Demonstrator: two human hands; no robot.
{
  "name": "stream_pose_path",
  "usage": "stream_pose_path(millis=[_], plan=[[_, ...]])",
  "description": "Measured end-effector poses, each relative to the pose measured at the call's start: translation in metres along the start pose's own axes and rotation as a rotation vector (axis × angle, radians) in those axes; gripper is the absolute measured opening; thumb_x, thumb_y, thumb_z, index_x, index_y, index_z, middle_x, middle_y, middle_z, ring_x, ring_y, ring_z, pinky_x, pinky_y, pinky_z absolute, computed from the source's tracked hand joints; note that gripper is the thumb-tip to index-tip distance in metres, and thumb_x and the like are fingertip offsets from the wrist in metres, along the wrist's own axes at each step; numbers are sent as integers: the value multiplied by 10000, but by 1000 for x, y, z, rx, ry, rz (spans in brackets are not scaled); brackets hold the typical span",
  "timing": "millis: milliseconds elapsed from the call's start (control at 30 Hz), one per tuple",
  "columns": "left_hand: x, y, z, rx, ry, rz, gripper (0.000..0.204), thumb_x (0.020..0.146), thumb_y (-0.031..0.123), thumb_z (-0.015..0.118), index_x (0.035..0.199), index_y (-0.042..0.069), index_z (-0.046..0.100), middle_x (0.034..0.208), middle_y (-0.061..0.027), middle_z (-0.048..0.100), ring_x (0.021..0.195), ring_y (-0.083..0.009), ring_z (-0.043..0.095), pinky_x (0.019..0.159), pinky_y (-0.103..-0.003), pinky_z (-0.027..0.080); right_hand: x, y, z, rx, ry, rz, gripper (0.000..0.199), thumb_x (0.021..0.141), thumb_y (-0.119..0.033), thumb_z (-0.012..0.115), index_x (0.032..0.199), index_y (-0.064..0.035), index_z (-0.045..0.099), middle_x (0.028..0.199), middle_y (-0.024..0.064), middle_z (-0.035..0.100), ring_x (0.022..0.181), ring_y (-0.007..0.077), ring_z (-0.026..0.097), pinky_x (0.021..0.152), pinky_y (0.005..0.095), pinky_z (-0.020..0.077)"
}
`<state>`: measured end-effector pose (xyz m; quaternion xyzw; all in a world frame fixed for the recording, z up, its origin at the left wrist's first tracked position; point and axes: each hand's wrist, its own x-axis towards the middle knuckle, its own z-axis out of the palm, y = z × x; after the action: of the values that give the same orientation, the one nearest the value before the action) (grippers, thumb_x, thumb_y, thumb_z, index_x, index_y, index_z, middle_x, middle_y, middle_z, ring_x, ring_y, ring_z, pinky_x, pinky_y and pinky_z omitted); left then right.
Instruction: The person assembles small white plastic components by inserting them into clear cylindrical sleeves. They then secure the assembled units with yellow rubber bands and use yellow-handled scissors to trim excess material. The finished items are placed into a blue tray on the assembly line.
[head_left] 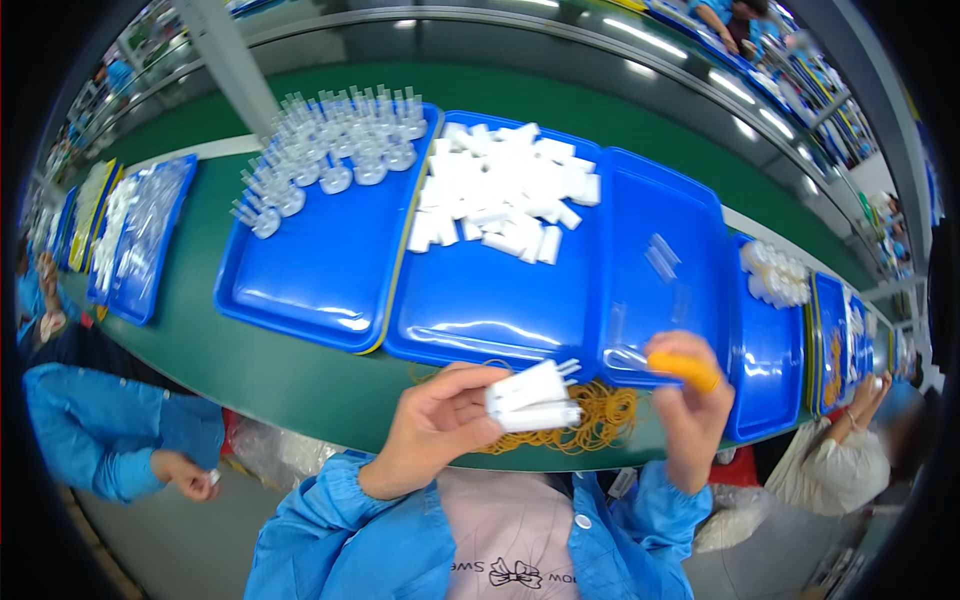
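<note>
Over the green counter [300,375], near a blue tray [470,325], the left hand [435,420] clamped its fingers on white blocks [530,398]; the right hand [692,400] was too blurred to tell. Loose pinching might have lost, among yellow bands [612,415], the clear tubes [570,367].

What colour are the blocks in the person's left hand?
The blocks in the left hand are white; the head view shows them best.
</note>
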<state>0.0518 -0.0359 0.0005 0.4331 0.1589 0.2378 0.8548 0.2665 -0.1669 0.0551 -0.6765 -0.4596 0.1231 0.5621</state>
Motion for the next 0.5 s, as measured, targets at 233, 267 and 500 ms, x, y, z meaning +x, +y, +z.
stream_pose_path(millis=[233, 267, 500], plan=[[5, 0, 3, -44, 29, -23, 423, 811, -20, 627, 1212, -67, 500, 1180, -122, 496, 1128, -242, 527, 978, -355, 420, 18, 60, -64, -742, -174, -87, 219, 651, -56, 723, 858, -118, 692, 884, 50, 571, 837, 256, 505, 719, 358, 399], [4, -2, 3, -37, 32, -27, 421, 813, -12, 629, 1211, -66, 502, 1180, -122, 496, 1129, -242, 526, 978, -356, 418, 19, 63, -63, -762, -213, -90, 215, 649, -67, 726, 854, -118, 691, 889, 49, 572, 835, 251, 506, 721, 355, 396], [3, 1, 3, 14, 36, 0, 418, 816, -1, 632, 1211, -63, 510, 1182, -123, 496, 1132, -239, 523, 978, -362, 417, 32, 76, -52, -873, -316, -142, 273, 676, -82, 718, 943, -103, 667, 950, 34, 573, 805, 219, 519, 724, 339, 392]])
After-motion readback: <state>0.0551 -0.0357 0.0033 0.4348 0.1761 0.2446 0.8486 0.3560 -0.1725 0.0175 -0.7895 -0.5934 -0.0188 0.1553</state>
